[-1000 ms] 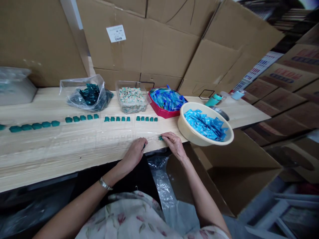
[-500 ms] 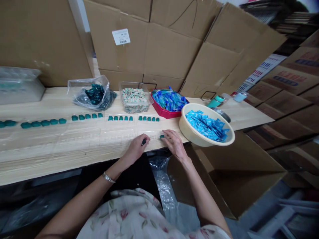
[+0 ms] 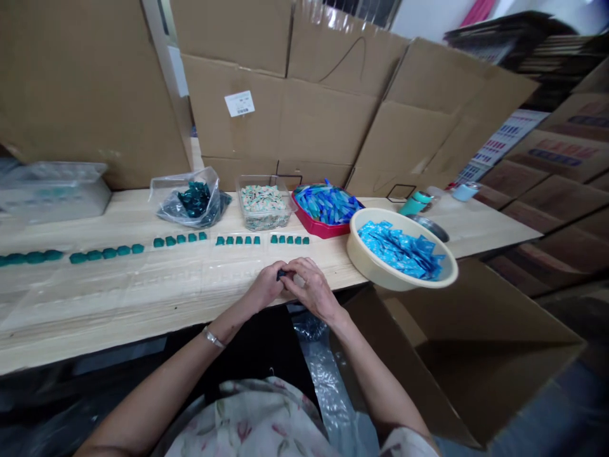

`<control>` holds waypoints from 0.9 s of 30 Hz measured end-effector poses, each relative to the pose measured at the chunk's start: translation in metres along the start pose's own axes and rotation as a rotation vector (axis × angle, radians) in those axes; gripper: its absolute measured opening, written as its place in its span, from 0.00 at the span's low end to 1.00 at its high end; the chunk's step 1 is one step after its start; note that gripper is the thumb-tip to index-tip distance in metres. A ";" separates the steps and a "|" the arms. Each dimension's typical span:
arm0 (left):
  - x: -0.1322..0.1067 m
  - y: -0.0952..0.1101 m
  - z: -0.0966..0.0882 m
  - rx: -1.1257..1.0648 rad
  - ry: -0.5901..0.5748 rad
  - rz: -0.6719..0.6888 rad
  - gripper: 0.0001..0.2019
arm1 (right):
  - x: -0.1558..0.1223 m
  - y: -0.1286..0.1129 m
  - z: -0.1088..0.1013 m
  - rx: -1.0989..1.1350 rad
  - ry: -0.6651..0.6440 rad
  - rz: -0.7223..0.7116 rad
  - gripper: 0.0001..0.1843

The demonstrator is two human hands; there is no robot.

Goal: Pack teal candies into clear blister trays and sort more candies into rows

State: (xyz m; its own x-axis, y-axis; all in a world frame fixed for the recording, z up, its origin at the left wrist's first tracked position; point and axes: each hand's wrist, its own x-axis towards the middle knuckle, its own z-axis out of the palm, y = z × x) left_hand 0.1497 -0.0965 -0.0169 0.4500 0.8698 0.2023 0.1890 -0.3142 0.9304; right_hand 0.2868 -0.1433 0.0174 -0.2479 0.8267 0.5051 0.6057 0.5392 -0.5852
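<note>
Head view: at lower centre, my left hand (image 3: 265, 287) and right hand (image 3: 310, 291) meet, both closed on a small teal piece (image 3: 281, 274), just below the row of teal pieces (image 3: 238, 240) on the wooden bench (image 3: 490, 223).

Teal blocks (image 3: 238, 240), blue sachets (image 3: 402, 251), a seemingly floral blouse (image 3: 247, 416)
</note>
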 end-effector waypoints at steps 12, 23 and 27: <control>0.017 0.002 0.008 -0.046 -0.054 -0.102 0.06 | -0.004 0.031 -0.003 0.540 0.205 0.438 0.10; 0.014 0.014 0.005 -0.663 -0.080 -0.257 0.15 | -0.011 0.044 0.000 0.786 0.362 0.541 0.14; 0.015 0.016 0.004 -0.633 -0.012 -0.156 0.14 | -0.010 0.042 -0.002 0.683 0.356 0.505 0.13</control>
State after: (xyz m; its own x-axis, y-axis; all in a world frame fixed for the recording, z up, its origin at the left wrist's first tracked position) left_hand 0.1635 -0.0899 0.0000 0.4692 0.8817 0.0498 -0.2962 0.1040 0.9494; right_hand 0.3161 -0.1293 -0.0109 0.2403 0.9525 0.1868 -0.0275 0.1991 -0.9796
